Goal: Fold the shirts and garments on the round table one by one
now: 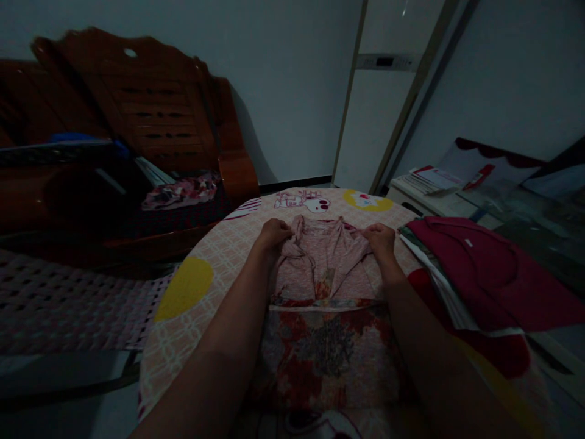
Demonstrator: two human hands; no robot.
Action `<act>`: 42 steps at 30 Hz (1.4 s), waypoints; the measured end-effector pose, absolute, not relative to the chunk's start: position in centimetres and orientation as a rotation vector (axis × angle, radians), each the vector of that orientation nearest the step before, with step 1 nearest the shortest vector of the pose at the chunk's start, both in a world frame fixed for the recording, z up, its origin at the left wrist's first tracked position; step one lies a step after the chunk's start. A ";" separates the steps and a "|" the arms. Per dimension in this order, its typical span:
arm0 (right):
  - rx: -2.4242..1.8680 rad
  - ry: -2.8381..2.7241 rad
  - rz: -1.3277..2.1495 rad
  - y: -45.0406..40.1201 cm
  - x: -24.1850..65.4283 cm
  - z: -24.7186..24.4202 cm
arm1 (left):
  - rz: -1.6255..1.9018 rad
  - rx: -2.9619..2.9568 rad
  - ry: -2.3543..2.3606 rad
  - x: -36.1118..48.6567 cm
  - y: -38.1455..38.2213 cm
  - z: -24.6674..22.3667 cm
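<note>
A pinkish shirt with a floral lower part lies on the round table, its hem folded up across the middle. My left hand pinches the cloth at the shirt's far left shoulder. At the far right shoulder my right hand is closed on the same garment, thumb and fingers together. Between the two hands the neckline is bunched and creased. Both forearms reach along the sides of the shirt.
The round table has a patterned cloth. Folded clothes with a magenta shirt on top lie at its right edge. A carved wooden chair stands behind on the left, a woven seat nearer, and a white cabinet-like unit at the back.
</note>
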State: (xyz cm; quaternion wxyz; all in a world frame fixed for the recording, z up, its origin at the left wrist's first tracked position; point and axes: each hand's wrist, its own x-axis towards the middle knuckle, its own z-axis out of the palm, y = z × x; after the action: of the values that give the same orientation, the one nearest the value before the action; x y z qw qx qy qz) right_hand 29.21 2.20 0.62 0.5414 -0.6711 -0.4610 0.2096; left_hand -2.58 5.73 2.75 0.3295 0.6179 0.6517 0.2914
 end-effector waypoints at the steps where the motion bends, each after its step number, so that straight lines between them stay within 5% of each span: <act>1: -1.596 -1.096 0.495 2.1 29.2 0.7 | 0.774 1.566 1.659 -2.6 5.7 2.7; 7: -1.597 -1.132 0.466 2.0 29.3 0.7 | 0.762 1.361 1.360 -4.8 5.2 2.6; 23: -1.646 -1.159 0.474 2.5 29.7 -0.2 | 0.577 1.610 1.471 -2.8 4.7 3.6; 42: -1.801 -1.118 0.252 2.5 31.8 1.5 | 1.049 0.914 1.089 -3.5 4.8 2.9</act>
State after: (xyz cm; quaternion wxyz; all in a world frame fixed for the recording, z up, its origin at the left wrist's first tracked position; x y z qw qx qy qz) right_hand 31.84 2.48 1.50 0.4825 -0.7391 -0.4586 0.1035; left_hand -3.45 4.84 2.94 0.6345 0.3998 0.4764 0.4590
